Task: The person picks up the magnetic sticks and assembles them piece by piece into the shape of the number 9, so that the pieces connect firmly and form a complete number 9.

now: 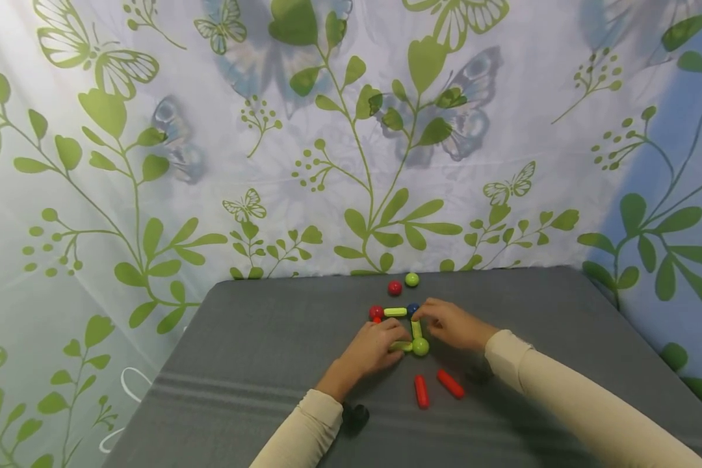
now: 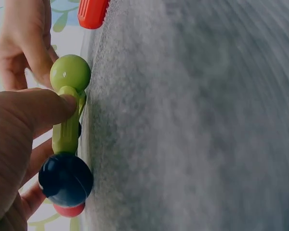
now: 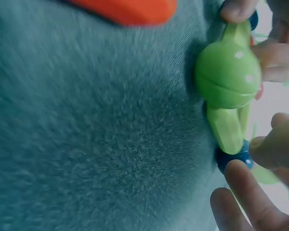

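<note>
A square frame of sticks and balls lies on the grey table. My left hand point(image 1: 377, 344) pinches its near green stick point(image 2: 65, 137), thumb on top, between a green ball point(image 1: 421, 347) and a dark blue ball point(image 2: 66, 179). That blue ball is hidden by the hand in the head view. My right hand point(image 1: 453, 323) has thumb and fingertips around the far blue ball point(image 3: 233, 159). Another green stick point(image 1: 416, 330) joins this ball to the green one. At the far side, a yellow-green stick point(image 1: 394, 312) meets a red ball point(image 1: 376, 312); a red stick point(image 1: 377, 319) shows partly below it.
Two loose red sticks, one left point(image 1: 422, 391) and one right point(image 1: 450, 383), lie nearer me on the table point(image 1: 257, 351). Beyond the frame sit a loose red ball point(image 1: 394, 288) and a loose green ball point(image 1: 412, 279). A leaf-patterned curtain point(image 1: 327, 214) hangs behind the table.
</note>
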`<state>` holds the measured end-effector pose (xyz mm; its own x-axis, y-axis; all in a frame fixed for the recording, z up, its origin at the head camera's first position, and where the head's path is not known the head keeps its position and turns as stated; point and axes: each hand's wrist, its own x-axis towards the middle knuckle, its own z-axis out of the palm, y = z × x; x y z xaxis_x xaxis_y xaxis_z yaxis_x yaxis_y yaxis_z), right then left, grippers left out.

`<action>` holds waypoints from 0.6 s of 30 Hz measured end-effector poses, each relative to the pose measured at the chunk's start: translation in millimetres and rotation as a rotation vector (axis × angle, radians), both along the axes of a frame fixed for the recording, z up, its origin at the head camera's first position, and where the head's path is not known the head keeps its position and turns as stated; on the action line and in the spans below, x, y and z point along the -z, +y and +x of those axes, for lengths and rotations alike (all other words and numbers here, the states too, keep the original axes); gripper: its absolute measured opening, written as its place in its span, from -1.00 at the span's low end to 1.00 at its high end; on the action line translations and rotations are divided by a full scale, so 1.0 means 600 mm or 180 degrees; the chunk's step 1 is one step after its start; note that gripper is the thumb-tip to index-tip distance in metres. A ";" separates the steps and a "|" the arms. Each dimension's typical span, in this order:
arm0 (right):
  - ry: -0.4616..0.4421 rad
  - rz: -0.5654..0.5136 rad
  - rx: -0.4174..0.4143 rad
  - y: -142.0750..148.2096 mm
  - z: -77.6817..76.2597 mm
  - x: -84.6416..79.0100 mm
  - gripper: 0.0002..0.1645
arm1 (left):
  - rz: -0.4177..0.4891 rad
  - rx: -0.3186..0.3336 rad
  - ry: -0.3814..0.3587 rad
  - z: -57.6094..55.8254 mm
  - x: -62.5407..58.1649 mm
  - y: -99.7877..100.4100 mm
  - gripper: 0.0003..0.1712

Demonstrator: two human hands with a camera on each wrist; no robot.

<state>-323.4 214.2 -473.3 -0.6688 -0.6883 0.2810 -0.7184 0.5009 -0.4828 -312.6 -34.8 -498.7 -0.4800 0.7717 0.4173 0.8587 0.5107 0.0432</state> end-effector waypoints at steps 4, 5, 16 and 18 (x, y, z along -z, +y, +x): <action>0.0212 0.0038 -0.0230 -0.009 -0.015 0.007 -0.52 | 0.0016 0.0085 -0.0008 -0.001 0.002 0.006 -0.71; 0.0255 0.0035 -0.0273 -0.011 -0.017 0.010 -0.52 | 0.0003 0.0088 -0.0031 0.000 0.002 0.007 -0.71; 0.0486 -0.0023 -0.0330 -0.017 -0.042 0.036 -0.62 | -0.0020 0.0046 -0.0160 -0.003 -0.003 -0.001 -0.73; 0.0485 -0.0039 -0.0325 -0.018 -0.043 0.035 -0.63 | -0.0001 0.0057 -0.0134 -0.003 -0.003 -0.003 -0.73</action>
